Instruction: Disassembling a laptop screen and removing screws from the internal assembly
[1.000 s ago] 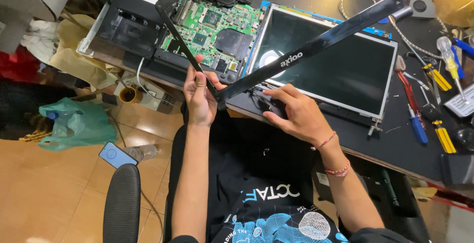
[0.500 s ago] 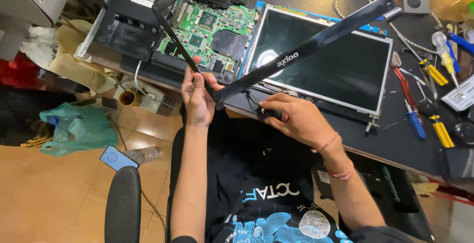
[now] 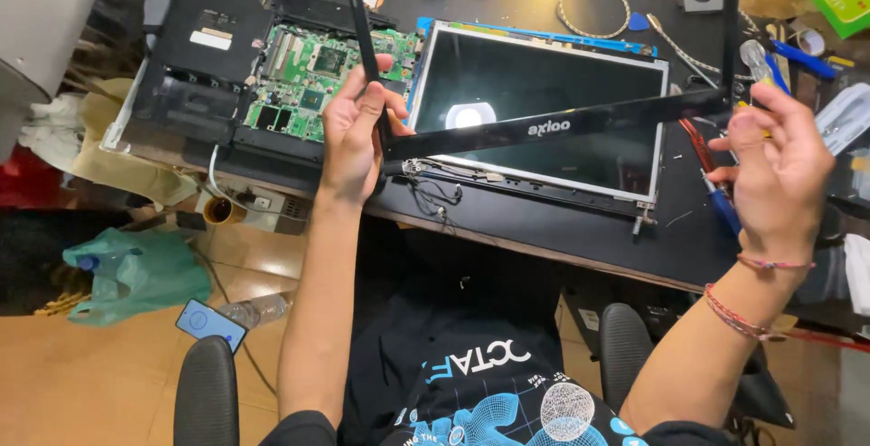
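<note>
While I hold the black screen frame [image 3: 553, 124] up off the surface [image 3: 562, 228], its lower bar runs long-ways from left to right in front of me, rising a little toward the right, and it hangs just above the bare screen panel [image 3: 544, 101] that lies flat below. My left hand [image 3: 353, 129] is at the frame's near left corner, where that bar meets the side bar that runs away from me; my fingers [image 3: 362, 92] are closed round the corner, thumb on the near side. My right hand [image 3: 779, 165] is at the opposite corner, fingers spread and only loosely curled, the tips touching the bar's end; how firmly they grip there I cannot tell. So the frame spans between my two hands, neither one nearer to it than the other. To the left of the panel sits the opened laptop base [image 3: 208, 56] with its green circuit board [image 3: 317, 74], and screwdrivers [image 3: 725, 210] lie near my right hand.
</note>
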